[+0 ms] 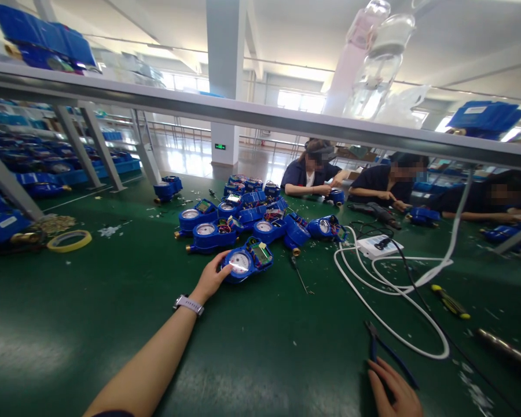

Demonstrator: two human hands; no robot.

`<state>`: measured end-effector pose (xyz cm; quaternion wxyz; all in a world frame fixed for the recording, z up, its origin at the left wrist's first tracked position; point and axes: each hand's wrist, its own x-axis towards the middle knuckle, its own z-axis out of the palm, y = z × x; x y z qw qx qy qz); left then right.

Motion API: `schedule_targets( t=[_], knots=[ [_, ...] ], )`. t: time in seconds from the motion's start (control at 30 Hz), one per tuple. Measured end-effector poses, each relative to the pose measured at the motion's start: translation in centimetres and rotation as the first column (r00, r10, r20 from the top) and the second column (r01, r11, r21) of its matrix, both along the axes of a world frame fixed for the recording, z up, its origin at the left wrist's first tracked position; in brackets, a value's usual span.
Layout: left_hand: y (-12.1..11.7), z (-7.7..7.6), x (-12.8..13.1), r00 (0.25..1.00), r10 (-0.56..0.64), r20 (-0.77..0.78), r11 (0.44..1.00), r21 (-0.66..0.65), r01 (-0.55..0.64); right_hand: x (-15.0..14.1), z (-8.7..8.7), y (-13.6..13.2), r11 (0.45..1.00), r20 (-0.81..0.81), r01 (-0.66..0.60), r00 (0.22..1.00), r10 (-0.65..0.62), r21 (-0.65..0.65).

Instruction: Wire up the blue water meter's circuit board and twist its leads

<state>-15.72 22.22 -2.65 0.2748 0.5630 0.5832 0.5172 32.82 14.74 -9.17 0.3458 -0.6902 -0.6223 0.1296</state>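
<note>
My left hand (212,278), with a watch on its wrist, grips the near end of a blue water meter (238,263). The thumb lies by the round white dial, and a green circuit board shows in the meter's open far part. At the lower right, my right hand (393,388) has its fingers stretched out at the blue handles of a pair of cutting pliers (372,341). The pliers lie on the green table with their handles apart, and the fingertips touch one handle. Just beyond the held meter is a heap of similar blue water meters (254,211), several with wires and boards exposed.
A white power strip (380,246) and looped white cable (434,347) lie to the right, near a yellow-black screwdriver (451,301). Yellow tape (69,241) sits at left. A shelf (260,110) with bottles crosses overhead. Several co-workers (315,171) handle meters across the table.
</note>
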Motion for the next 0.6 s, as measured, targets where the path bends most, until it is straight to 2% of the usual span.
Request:
schedule_targets(
  t=[0.17, 0.33, 0.43, 0.6],
  knots=[
    [-1.3, 1.0, 1.4, 0.981, -0.107, -0.162, 0.994, 0.005, 0.11, -0.8, 0.3, -0.4, 0.993, 0.048, -0.03, 0.999, 0.025, 0.118],
    [-2.4, 1.0, 2.9, 0.951, -0.192, -0.242, 0.979, 0.021, 0.203, -2.3, 1.1, -0.8, 0.981, 0.086, -0.004, 0.996, -0.013, 0.194],
    [-3.3, 0.9, 4.1, 0.932, -0.236, -0.274, 0.968, 0.024, 0.252, -4.6, 1.9, -1.5, 0.968, 0.073, 0.029, 0.996, -0.048, 0.249],
    [-5.1, 0.9, 6.7, 0.885, -0.33, -0.33, 0.932, 0.038, 0.361, -9.7, 2.9, -3.0, 0.958, 0.06, -0.104, 0.994, 0.091, 0.267]
  ],
)
